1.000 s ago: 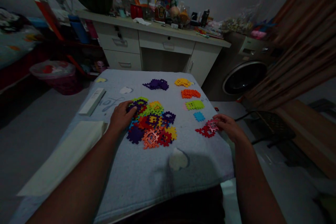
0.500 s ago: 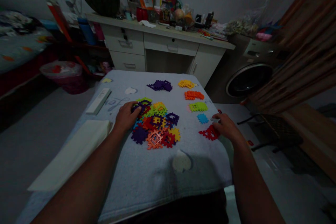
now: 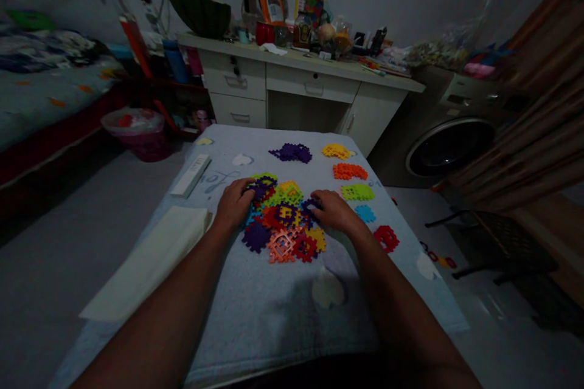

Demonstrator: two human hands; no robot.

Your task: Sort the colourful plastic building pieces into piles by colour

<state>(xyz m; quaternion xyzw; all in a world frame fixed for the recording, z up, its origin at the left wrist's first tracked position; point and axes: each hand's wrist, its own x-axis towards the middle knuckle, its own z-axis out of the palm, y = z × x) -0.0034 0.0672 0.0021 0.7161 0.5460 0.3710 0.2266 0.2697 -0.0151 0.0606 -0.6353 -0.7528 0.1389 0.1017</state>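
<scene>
A mixed heap of flat, notched interlocking plastic pieces (image 3: 283, 244) lies mid-table in purple, red, orange, yellow, green and blue. At its left edge, my left hand (image 3: 233, 202) has thumb and fingers closed on a purple piece (image 3: 258, 191). Across from it my right hand (image 3: 335, 211) pinches another purple piece (image 3: 310, 205) at the heap's right edge. Sorted by colour along the far and right sides lie a purple pile (image 3: 292, 152), a yellow pile (image 3: 336, 151), an orange pile (image 3: 350, 171), a green pile (image 3: 358, 192), blue pieces (image 3: 365, 214) and red pieces (image 3: 386, 238).
A long white box (image 3: 191, 176) and a folded white cloth (image 3: 150, 261) lie on the table's left side. Beyond stands a cluttered white desk (image 3: 237, 76), with a washing machine (image 3: 451, 134) to its right. A pink bin (image 3: 139, 137) is on the floor at left.
My right hand has moved left from the red pieces to the mixed heap, leaving the red pieces on the table. My left hand stays at the heap's left edge. The view has shifted slightly.
</scene>
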